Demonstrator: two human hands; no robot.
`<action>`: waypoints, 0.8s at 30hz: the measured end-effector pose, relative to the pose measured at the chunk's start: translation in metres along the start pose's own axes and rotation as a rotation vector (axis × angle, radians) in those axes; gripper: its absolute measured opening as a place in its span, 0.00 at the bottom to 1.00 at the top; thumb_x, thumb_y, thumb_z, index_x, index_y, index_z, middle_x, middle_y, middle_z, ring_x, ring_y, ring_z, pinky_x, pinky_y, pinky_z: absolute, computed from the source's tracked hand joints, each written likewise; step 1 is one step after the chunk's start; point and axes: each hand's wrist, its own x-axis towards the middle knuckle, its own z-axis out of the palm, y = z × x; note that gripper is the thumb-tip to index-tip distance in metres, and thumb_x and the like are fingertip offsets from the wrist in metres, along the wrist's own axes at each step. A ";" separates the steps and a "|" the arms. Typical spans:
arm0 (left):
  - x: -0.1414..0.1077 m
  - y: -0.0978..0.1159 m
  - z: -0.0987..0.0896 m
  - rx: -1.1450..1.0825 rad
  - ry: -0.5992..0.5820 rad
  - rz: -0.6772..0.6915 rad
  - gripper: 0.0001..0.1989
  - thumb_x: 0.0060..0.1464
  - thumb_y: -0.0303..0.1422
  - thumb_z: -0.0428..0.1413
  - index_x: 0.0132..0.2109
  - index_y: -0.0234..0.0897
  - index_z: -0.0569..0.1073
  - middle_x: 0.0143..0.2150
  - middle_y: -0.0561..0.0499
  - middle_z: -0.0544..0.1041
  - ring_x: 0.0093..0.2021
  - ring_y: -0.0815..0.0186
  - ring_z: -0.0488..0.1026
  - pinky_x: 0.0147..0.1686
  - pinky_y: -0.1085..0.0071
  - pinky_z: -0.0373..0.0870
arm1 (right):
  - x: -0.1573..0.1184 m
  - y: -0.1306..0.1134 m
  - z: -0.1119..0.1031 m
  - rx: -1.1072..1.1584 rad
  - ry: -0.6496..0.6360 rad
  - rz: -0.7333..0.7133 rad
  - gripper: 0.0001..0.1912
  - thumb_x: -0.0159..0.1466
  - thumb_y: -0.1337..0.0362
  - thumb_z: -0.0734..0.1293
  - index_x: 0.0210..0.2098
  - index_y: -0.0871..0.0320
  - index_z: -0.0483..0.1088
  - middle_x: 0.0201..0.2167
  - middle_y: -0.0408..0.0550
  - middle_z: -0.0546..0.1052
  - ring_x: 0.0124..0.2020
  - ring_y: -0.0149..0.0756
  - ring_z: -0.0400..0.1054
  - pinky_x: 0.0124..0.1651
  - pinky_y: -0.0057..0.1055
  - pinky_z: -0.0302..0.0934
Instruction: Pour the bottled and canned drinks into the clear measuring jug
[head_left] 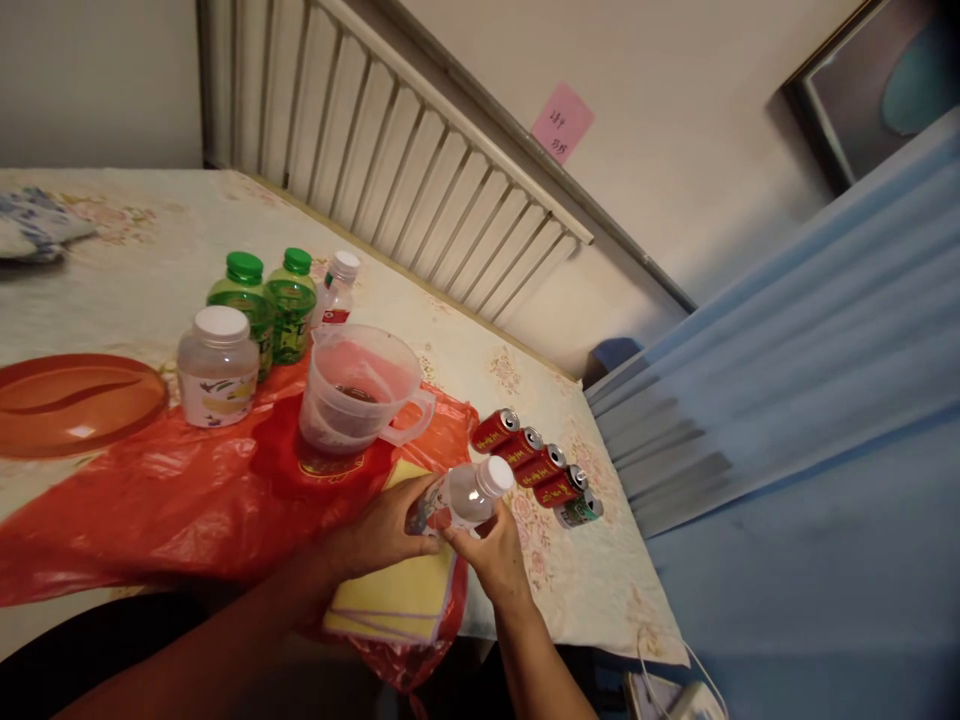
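Between my two hands is a clear plastic bottle (466,495) with a white cap and a printed label, tilted with its cap to the upper right. My left hand (386,530) closes round its lower left side. From the right, my right hand (491,550) grips it, thumb across the label. Under the hands lie folded yellow cloths (397,600) with purple edging, on a red plastic bag (172,510). Just beyond my left hand stands a clear measuring jug (360,400) with a little dark stuff inside.
Left of the jug stand a white-capped jar (218,370), two green-capped bottles (291,305) and another white-capped bottle (337,290). An orange oval tray (82,400) lies at far left. Several drink cans (529,455) line up at right. A radiator (420,160) borders the table's (517,375) back.
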 end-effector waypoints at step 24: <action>-0.002 -0.017 -0.002 0.064 0.010 -0.101 0.32 0.53 0.38 0.57 0.64 0.38 0.60 0.56 0.42 0.73 0.53 0.57 0.72 0.54 0.59 0.68 | 0.066 0.086 -0.075 -0.207 0.388 -0.009 0.30 0.45 0.55 0.75 0.45 0.63 0.72 0.39 0.55 0.81 0.36 0.44 0.74 0.40 0.37 0.67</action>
